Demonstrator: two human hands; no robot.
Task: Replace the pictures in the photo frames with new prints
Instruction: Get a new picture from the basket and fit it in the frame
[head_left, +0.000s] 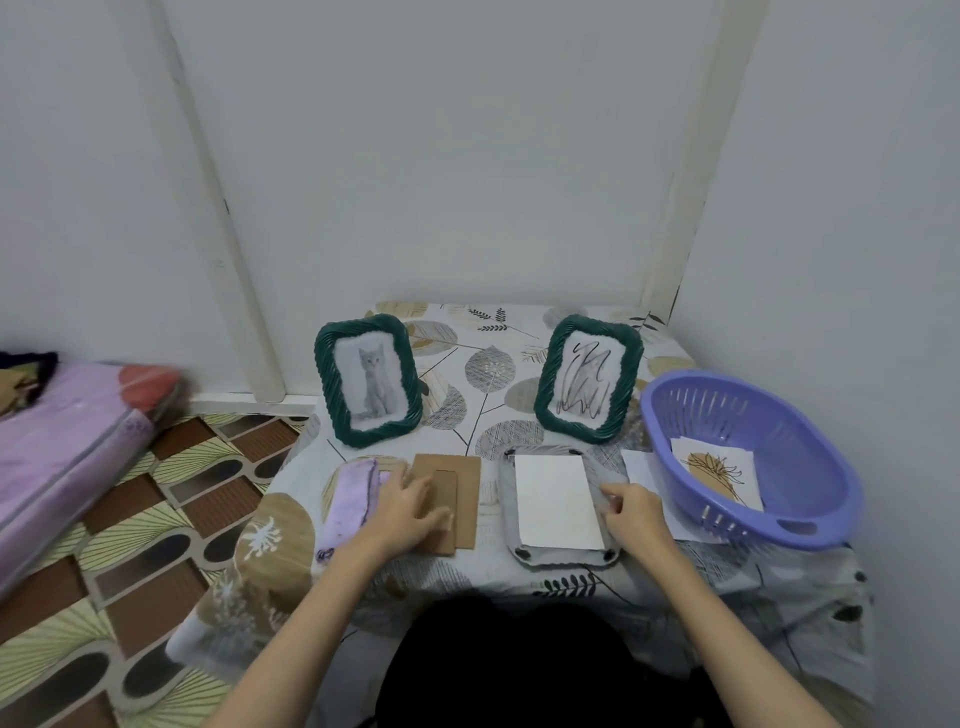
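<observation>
Both hands low on the tabletop (519, 582), one frame lying face down between them.

Left hand (410, 512): fingers spread and fairly straight, resting flat on the brown backing board (462, 499); grip apart, nothing clamped. A lilac cloth (350, 506) lies just left of it. Right hand (636, 512): fingers curled at the right edge of the face-down grey frame (558, 553), touching the white sheet (553, 501) in it; whether that grip pinches the sheet, cannot tell. More white paper (640, 470) just beyond this hand, partly under the purple basket (810, 519) to its right; a print (719, 470) with a brown and black plant drawing lies inside. Beyond the left hand, a green frame (368, 380) stands upright with a cat picture. Beyond the right hand, a second green frame (588, 378) stands tilted with a scribble drawing. Far left, a pink bundle (67, 441) on the patterned floor (156, 519).
</observation>
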